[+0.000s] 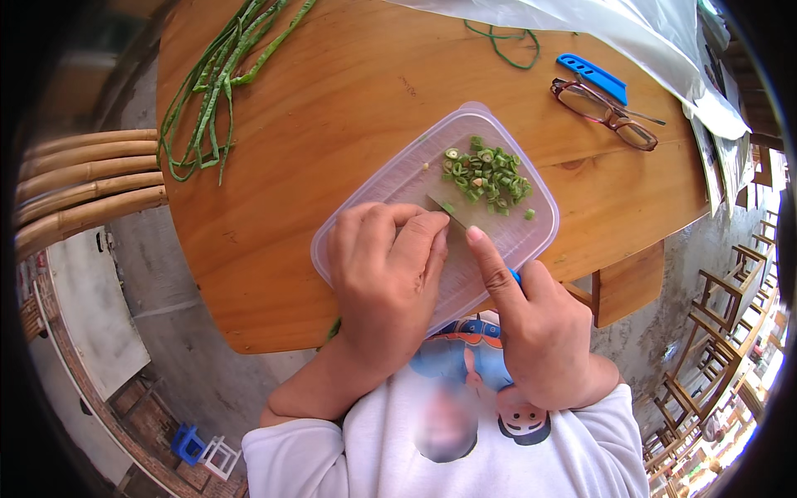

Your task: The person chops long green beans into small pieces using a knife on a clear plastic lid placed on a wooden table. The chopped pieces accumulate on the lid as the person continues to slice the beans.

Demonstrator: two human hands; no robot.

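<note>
My left hand (389, 261) is curled over a translucent plastic container lid (405, 180), its fingers closed on a green long bean mostly hidden beneath them. A green end (334, 328) shows beside my left wrist. In my right hand (545, 324) is a small knife (457, 219) with a blue handle, the index finger stretched along the back of the blade. The blade lies close to my left fingertips, with a bit of green at its tip. Chopped bean pieces (489, 174) are heaped on the far right part of the lid.
Whole long beans (215, 93) lie at the wooden table's (292, 143) far left. Eyeglasses (601, 112), a blue blade sheath (591, 78) and green string (507, 46) lie beyond the lid. White plastic sheeting (622, 31) covers the far right edge. A bamboo seat (93, 180) adjoins the left.
</note>
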